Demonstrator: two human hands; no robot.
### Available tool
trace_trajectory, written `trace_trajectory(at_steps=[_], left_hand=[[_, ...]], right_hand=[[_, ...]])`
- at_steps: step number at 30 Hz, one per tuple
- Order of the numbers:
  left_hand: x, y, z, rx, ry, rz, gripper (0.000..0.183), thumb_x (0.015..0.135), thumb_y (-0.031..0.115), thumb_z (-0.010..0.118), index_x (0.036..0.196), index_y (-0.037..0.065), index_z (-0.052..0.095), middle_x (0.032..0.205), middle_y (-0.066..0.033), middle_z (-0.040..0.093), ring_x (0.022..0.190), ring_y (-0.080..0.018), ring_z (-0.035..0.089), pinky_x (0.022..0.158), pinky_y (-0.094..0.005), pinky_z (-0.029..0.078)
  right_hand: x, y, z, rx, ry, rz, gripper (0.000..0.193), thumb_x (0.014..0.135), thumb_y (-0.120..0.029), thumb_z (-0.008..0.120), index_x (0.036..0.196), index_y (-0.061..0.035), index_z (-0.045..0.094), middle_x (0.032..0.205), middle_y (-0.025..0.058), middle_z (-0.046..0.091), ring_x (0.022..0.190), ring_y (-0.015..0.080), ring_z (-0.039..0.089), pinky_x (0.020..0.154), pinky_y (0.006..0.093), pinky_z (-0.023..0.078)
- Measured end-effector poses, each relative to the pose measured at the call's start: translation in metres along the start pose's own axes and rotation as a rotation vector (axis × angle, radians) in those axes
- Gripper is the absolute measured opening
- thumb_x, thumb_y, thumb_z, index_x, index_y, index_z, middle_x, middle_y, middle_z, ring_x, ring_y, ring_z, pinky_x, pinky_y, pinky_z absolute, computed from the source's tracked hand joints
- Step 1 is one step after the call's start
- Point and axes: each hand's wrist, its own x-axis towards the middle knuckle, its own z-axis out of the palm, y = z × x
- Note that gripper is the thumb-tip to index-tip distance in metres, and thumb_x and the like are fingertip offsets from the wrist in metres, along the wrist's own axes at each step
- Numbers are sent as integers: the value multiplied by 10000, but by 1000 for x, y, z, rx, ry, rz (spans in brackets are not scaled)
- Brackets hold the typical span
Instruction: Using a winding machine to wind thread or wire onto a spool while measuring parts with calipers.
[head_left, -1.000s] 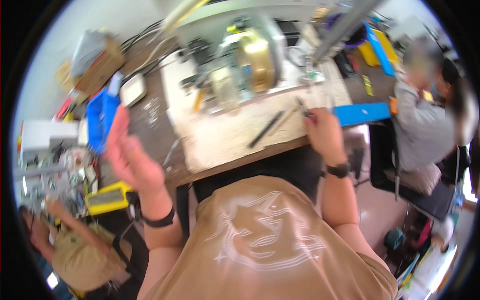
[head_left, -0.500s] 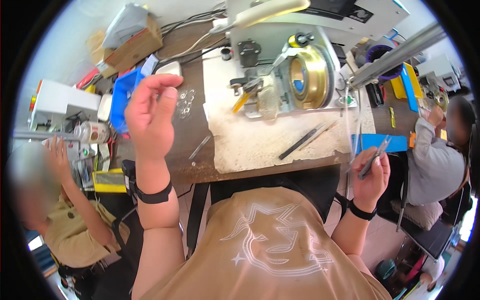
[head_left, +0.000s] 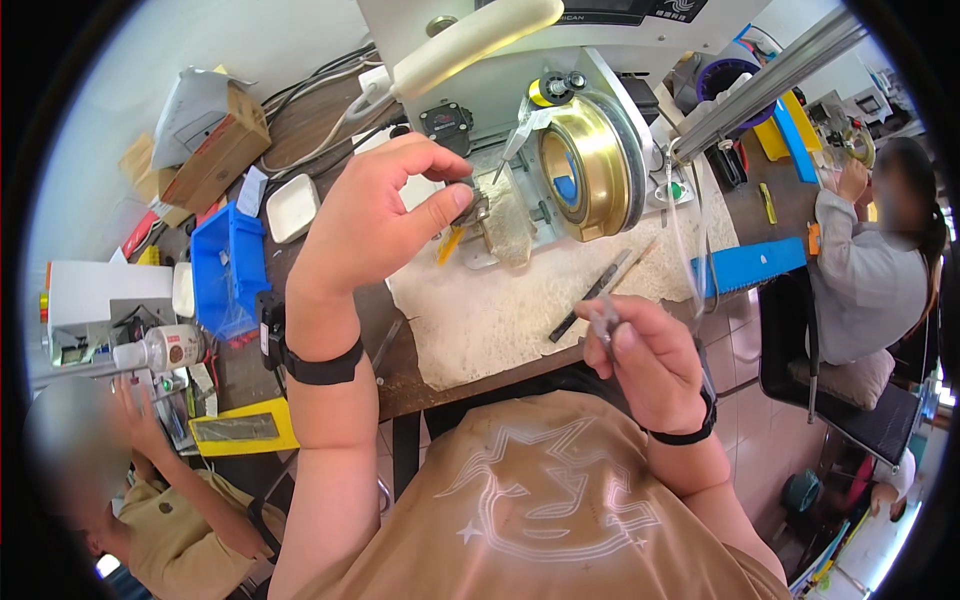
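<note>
While raised over the bench in the head view, left hand (head_left: 375, 225) curled, thumb and forefinger pinched on a small dark round part (head_left: 466, 190) at the hand's 3 o'clock. Part held just in front of the machine's clamp block (head_left: 500, 215); touching the block or not: cannot tell. Black wristband (head_left: 320, 365) at the hand's 6 o'clock.

Right hand (head_left: 645, 365) at 5 o'clock from the left hand, near the bench's front edge, fingers closed round a slim grey metal tool (head_left: 603, 320). Tool tip pointing toward 11 o'clock, clear of the cloth. Black band (head_left: 690, 432) on this wrist too.

Between the hands: off-white cloth mat (head_left: 500, 315) spread on the brown bench (head_left: 385, 345). On the mat, at 12 o'clock from the right hand, two dark rods (head_left: 590, 297) lying side by side, slanted toward 2 o'clock.

At 12 o'clock of the mat: white machine (head_left: 560, 60) with a brass-coloured drum (head_left: 585, 165), blue showing in its opening. Cream lever handle (head_left: 475, 45) above, toward 11 o'clock of the drum.

At 9 o'clock of the left hand: blue bin (head_left: 225, 270), small white tray (head_left: 290, 205) just beyond it. Cardboard box (head_left: 215, 150) at 11 o'clock. Yellow tray (head_left: 240, 428) at 7 o'clock, below the bench edge.

Other people: one seated at 3 o'clock in a grey top (head_left: 860, 280), one at 8 o'clock in a tan top (head_left: 170, 530). Both well apart from the hands.
</note>
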Motion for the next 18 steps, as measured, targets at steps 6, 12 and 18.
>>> trace_trajectory(at_steps=[6, 12, 18], left_hand=[[7, -15, -4, -38, -82, 83, 312, 815, 197, 793, 1070, 22, 748, 989, -65, 693, 921, -184, 615, 793, -309, 443], [6, -26, -13, -130, -120, 70, 251, 896, 156, 738, 1094, 2, 732, 958, -50, 671, 897, -166, 591, 794, -291, 440], [4, -32, -16, -285, -117, -138, 184, 985, 125, 661, 1086, -20, 712, 964, -21, 640, 888, -120, 552, 805, -268, 438]], right_hand=[[26, 4, 18, -9, 49, 131, 388, 1109, -232, 455, 1356, 39, 582, 901, -19, 560, 773, 40, 439, 686, 210, 376], [21, 10, 3, -88, -16, 44, 380, 1030, -208, 519, 1281, 53, 635, 907, -7, 591, 805, 65, 484, 743, 250, 423], [1, 31, -33, -675, 219, -23, 298, 991, -123, 600, 1240, 36, 639, 849, 65, 645, 738, 146, 563, 694, 293, 464]])
